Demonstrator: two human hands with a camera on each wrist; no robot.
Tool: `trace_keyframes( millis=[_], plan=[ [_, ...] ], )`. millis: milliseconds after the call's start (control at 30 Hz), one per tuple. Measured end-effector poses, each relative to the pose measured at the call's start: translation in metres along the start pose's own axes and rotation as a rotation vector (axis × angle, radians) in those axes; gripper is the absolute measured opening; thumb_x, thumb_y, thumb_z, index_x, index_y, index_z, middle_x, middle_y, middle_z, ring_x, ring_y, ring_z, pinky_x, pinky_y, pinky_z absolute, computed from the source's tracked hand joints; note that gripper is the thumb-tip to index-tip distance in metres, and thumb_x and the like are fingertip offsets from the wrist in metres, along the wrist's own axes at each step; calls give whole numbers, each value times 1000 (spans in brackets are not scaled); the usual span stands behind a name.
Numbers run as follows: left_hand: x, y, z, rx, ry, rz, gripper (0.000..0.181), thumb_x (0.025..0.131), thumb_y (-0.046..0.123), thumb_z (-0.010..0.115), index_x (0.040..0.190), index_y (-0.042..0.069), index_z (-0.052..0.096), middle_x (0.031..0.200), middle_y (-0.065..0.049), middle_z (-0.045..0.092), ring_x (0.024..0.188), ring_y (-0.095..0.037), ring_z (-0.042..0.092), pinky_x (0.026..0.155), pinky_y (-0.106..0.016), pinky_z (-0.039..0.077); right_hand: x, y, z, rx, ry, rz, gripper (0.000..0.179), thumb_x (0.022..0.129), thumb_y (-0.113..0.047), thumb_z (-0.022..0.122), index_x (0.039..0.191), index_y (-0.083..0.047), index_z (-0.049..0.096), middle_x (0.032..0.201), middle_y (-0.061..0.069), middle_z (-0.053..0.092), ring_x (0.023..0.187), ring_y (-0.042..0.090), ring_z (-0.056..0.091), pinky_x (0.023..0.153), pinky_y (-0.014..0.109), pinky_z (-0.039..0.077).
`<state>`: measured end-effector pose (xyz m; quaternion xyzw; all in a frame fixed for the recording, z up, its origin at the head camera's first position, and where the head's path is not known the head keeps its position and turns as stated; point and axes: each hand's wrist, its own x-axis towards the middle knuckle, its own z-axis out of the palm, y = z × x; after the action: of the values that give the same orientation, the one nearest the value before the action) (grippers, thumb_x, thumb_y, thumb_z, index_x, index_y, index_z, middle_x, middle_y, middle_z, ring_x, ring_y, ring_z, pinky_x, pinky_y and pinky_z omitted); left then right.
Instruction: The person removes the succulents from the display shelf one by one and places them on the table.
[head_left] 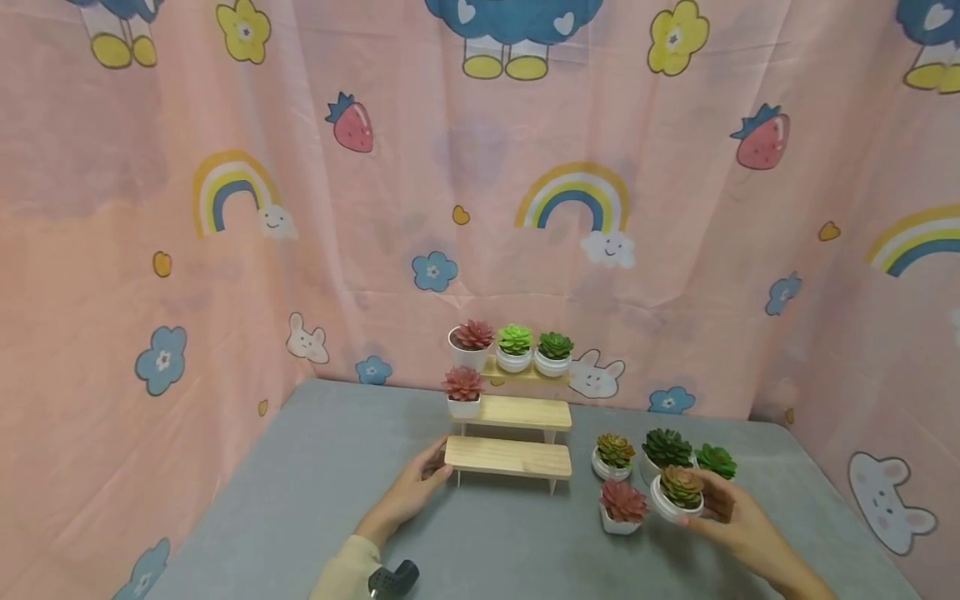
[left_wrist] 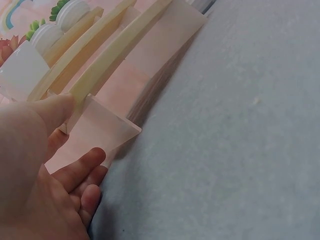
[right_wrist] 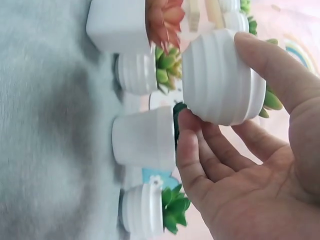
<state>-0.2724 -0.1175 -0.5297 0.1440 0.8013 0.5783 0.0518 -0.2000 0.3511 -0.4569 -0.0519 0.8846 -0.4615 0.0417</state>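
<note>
In the head view my right hand [head_left: 738,525] pinches a potted succulent [head_left: 681,493] with green and brownish leaves. The right wrist view shows its ribbed white pot [right_wrist: 220,77] raised off the table, thumb on one side and fingers on the other. My left hand [head_left: 408,492] holds the left end of a three-tier wooden stand [head_left: 508,458], thumb at the lowest board and fingers by its clear leg [left_wrist: 102,130]. Red succulents stand at the left of the top tier [head_left: 470,357] and middle tier [head_left: 463,407]. A light green succulent [head_left: 514,357] and a darker one [head_left: 553,363] share the top.
Around the held pot stand a brownish-green succulent [head_left: 612,467], a red one in a square pot [head_left: 622,510], a dark green one [head_left: 666,450] and a bright green one [head_left: 715,461]. A pink printed curtain [head_left: 420,183] encloses the grey table [head_left: 315,450].
</note>
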Motion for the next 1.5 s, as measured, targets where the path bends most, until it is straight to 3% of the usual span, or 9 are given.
trace_keyframes(
  millis=[233, 467, 633, 767, 1000, 1200, 1500],
  plan=[
    [0, 0, -1, 7, 0, 6, 62, 105, 29, 56, 158, 9, 33, 141, -21, 57, 132, -38, 54, 111, -60, 41, 3, 12, -10, -16, -41, 36, 77, 93, -16, 73, 148, 17, 31, 140, 37, 51, 98, -12, 59, 83, 22, 57],
    [1, -1, 0, 1, -1, 16, 62, 105, 30, 56, 158, 8, 32, 141, -20, 58, 131, -37, 54, 110, -59, 42, 4, 32, -10, -13, -96, -41, 69, 93, -11, 72, 141, 22, 35, 133, 39, 54, 95, -16, 58, 79, 20, 57],
    [0, -1, 1, 6, 2, 15, 62, 105, 29, 56, 158, 8, 33, 140, -20, 58, 131, -37, 54, 110, -59, 42, 8, 42, -5, -59, -89, -3, 68, 94, -16, 72, 140, 21, 38, 134, 40, 53, 93, -14, 58, 78, 20, 56],
    [-1, -1, 1, 5, 4, 10, 62, 105, 30, 56, 158, 7, 33, 140, -21, 58, 131, -38, 54, 109, -60, 42, 11, 46, -1, -71, -73, 46, 70, 92, -18, 74, 141, 19, 39, 134, 36, 54, 93, -9, 60, 79, 21, 55],
    [1, -3, 1, 5, 2, 10, 62, 105, 30, 56, 158, 8, 33, 142, -22, 56, 133, -39, 53, 111, -60, 41, 10, 49, 2, -41, -81, 15, 70, 91, -15, 74, 139, 21, 39, 131, 38, 54, 91, -8, 61, 77, 22, 56],
    [-1, -6, 1, 21, -3, 12, 63, 105, 30, 55, 158, 6, 32, 140, -21, 58, 130, -38, 54, 108, -61, 43, 10, 51, 5, 3, -116, 42, 72, 94, -17, 72, 142, 22, 34, 133, 40, 52, 94, -1, 64, 77, 25, 58],
    [2, -2, 1, 14, -2, -6, 65, 104, 36, 56, 159, 10, 32, 144, -20, 56, 134, -39, 52, 110, -61, 41, 10, 54, 0, -96, -102, -4, 69, 93, -19, 73, 142, 15, 40, 134, 32, 56, 97, -1, 62, 76, 23, 54]
  ],
)
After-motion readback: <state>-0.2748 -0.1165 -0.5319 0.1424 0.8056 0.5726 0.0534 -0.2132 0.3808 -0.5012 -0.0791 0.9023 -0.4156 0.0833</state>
